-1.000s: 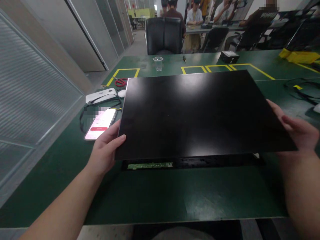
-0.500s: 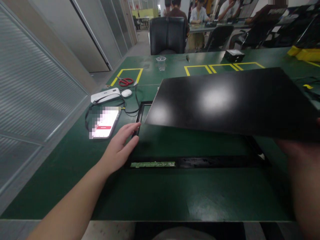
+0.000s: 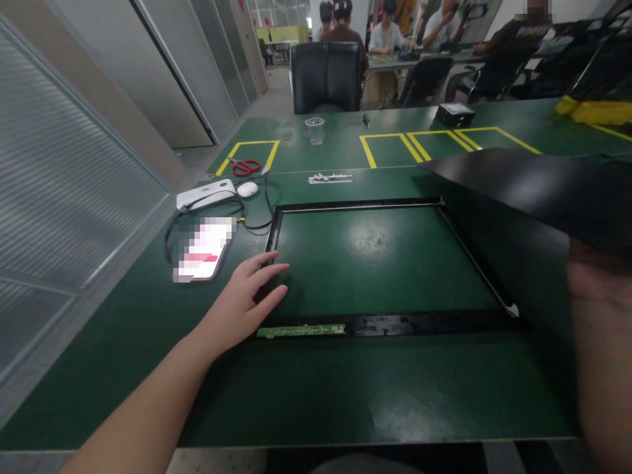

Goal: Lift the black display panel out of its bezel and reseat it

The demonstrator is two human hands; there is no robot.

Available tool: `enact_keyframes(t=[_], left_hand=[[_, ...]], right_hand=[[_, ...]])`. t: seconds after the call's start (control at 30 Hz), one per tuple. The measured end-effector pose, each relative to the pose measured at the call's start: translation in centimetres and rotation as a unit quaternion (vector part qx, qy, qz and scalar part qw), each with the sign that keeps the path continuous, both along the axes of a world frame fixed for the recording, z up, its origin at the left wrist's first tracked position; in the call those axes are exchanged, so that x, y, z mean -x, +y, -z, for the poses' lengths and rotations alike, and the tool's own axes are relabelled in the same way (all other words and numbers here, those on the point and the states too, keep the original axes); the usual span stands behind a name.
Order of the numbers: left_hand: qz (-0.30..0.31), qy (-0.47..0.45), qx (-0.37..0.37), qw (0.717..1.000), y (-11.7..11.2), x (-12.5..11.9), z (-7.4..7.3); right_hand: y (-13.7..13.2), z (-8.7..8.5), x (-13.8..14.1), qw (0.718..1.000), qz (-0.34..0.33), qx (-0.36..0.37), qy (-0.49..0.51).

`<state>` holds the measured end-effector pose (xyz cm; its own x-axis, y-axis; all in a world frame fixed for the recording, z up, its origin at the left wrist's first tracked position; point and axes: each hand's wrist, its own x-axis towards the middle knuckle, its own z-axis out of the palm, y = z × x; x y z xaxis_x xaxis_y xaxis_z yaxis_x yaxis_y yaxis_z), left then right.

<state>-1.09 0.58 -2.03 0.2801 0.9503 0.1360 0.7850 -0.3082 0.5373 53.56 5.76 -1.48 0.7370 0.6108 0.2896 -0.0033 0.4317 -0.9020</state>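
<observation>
My left hand rests at the left side of a black monitor frame, its fingers spread; whether they touch the frame I cannot tell. The frame lies flat on the green table, and a narrow green circuit board sits along its near strip. To the right, my right hand holds up a thin black screen panel from beneath, tilted above the table. Most of that hand's fingers are hidden by the panel, whose right part runs out of view.
On the left lie a lit phone, a white device with black cables, a white mouse and red scissors. Farther back are small white parts, a plastic cup and a black box. People sit beyond a chair.
The screen panel has moved right, off the frame, and tilted, uncovering the frame's far and right sides and the white parts. My left hand's fingers have spread a little more.
</observation>
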Motion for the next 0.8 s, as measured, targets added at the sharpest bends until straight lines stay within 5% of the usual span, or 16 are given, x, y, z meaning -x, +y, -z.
enact_keyframes(t=[0.13,0.5,0.8], left_hand=[[0.014,0.063,0.033,0.997,0.2,0.4,1.1],[0.05,0.091,-0.009,0.995,0.3,1.0,2.6],[0.059,0.107,-0.021,0.992,0.4,1.5,3.4]], right_hand=[[0.1,0.0,0.0,0.998,-0.031,-0.022,0.045],[1.0,0.9,0.8,0.997,0.005,0.032,0.071],[2.0,1.6,0.5,0.977,0.067,0.078,0.189]])
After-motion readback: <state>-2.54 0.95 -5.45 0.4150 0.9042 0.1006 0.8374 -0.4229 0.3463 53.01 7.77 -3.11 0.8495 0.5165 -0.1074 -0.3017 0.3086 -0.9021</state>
